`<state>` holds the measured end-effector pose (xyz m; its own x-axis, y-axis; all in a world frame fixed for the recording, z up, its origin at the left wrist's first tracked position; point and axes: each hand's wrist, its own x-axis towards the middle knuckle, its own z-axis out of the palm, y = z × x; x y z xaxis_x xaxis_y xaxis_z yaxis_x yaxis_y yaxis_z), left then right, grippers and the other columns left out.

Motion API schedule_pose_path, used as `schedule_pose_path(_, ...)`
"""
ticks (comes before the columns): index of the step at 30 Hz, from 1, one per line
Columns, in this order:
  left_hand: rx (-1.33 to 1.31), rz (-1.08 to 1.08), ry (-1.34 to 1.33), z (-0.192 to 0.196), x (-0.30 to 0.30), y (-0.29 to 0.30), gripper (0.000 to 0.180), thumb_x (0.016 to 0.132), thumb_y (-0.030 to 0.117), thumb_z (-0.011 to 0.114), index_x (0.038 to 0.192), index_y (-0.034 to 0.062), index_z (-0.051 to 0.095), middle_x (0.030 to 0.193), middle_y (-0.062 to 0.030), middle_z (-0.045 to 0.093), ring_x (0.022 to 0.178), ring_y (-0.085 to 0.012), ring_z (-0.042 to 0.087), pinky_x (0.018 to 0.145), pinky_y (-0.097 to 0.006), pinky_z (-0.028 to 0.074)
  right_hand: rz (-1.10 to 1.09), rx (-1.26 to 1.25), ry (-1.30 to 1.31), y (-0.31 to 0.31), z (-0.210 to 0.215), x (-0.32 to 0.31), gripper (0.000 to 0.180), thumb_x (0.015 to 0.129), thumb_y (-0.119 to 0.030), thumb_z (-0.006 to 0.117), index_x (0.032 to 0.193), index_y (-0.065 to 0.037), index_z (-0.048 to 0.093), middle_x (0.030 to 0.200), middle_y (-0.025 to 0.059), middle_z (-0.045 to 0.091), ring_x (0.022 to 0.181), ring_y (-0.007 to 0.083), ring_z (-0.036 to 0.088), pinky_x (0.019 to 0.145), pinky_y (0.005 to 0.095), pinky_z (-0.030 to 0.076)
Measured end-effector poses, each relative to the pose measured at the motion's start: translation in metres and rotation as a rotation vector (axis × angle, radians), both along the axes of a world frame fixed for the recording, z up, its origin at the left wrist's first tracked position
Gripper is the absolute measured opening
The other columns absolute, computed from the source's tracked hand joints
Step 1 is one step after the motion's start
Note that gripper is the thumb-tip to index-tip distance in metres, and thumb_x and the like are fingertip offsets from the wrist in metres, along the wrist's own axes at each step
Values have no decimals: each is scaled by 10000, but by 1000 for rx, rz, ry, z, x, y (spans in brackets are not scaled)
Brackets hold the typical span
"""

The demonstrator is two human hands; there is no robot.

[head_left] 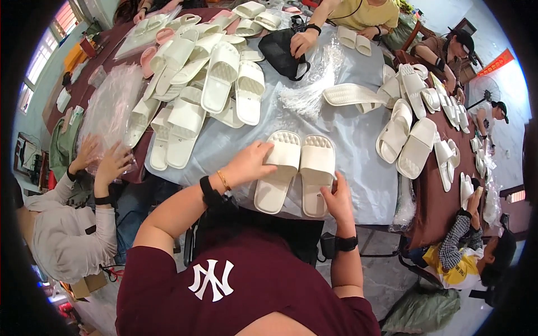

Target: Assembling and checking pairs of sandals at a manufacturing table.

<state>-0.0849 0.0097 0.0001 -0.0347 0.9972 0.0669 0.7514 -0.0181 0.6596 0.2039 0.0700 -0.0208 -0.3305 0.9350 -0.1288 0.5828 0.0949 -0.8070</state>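
Note:
A pair of cream slippers lies side by side at the table's near edge, with their toe ends pointing away from me. My left hand (250, 162) grips the outer side of the left slipper (270, 190), its thumb and fingers on the strap. On the other side, my right hand (339, 199) holds the outer edge of the right slipper (315, 196) beside the strap. Both slippers have bumpy footbeds. Just beyond them is a bundle of white plastic ties (311, 92). A heap of cream slippers (188, 115) rises to the left, with a few pink ones among them.
More slippers (417, 147) lie at the right, near a brown-covered part of the table (434, 218). Clear plastic bags (109, 103) are spread at the left by a co-worker's hands (112, 162). Across the table, another person's hand (304, 42) is at a black bag (283, 53).

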Motion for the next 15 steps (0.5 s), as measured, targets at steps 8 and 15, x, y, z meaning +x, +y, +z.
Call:
schedule_pose_path(8, 278, 104, 50, -7, -34, 90, 377, 776, 240, 651, 1065, 4, 595, 1000, -183, 607, 937, -308, 588, 814, -384, 480, 4, 270, -134, 10, -20, -12, 555, 767, -157, 645, 1281, -53, 465, 1009, 216, 527, 832, 341, 546, 744, 402, 464)
schedule_pose_path(15, 254, 187, 138, -15, -18, 125, 185, 777, 226, 621, 829, 49, 628, 844, -153, 591, 826, -339, 589, 732, -441, 479, -14, 185, -68, -9, -15, -4, 490, 750, -149, 668, 1202, -29, 523, 978, 168, 525, 776, 273, 556, 713, 364, 477)
